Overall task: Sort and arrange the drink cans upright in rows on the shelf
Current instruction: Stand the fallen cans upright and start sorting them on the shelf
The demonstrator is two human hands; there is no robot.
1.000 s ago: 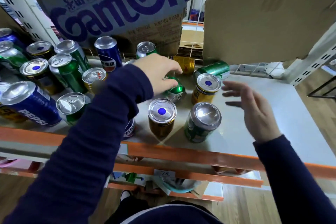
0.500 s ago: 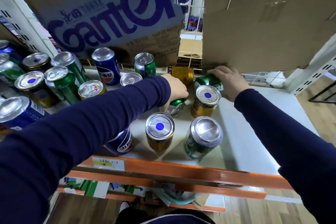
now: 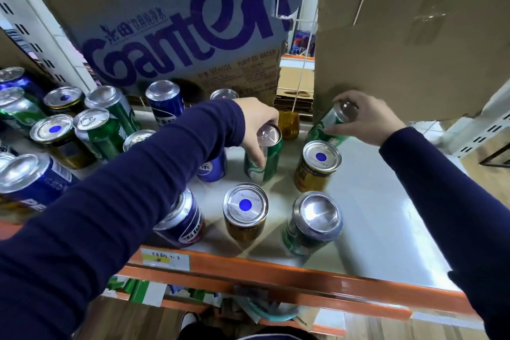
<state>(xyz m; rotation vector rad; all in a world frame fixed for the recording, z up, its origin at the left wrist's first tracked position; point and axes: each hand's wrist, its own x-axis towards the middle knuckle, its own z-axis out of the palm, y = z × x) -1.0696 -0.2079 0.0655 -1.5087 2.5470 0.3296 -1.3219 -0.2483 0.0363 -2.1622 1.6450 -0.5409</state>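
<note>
Left hand (image 3: 255, 125) grips the upright green can (image 3: 266, 165), right hand (image 3: 368, 120) the tilted green can (image 3: 327, 125) beside torn cardboard (image 3: 414, 50), gold can (image 3: 289, 125) between.

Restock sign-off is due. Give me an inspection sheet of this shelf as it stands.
Surface: grey shelf with an orange front beam.
Job's things: many cans stand upright, among them a blue can and a blue-dotted gold can; a sideways gold can lies at the back.
Clutter: Ganten carton and a torn cardboard sheet behind the cans.
Hands: left hand grips a green can from above; right hand holds a tilted green can.
Cables: nothing seen.
Surroundings: white slotted upright, wood floor.
</note>
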